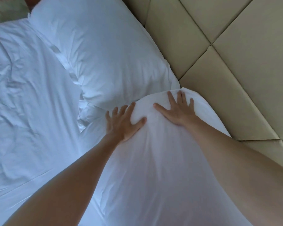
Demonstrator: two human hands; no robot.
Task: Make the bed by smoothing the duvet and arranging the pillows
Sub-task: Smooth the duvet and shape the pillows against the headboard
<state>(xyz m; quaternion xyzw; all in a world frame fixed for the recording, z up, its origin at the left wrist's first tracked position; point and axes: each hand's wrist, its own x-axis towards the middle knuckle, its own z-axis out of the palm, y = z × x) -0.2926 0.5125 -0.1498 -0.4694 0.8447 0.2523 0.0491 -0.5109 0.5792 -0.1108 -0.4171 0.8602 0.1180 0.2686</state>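
Padded beige headboard (235, 54) backs the bed. My left hand (122, 123) and right hand (178, 111) press flat, fingers spread, holding nothing, on the near pillow (153, 160). Soft, light, probably squashy; I'd take its corners.

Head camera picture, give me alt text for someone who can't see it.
Two bare hands, the left hand and the right hand, press flat with spread fingers on a white pillow near a padded beige headboard. A second white pillow lies beyond it, with a creased white duvet to the left.
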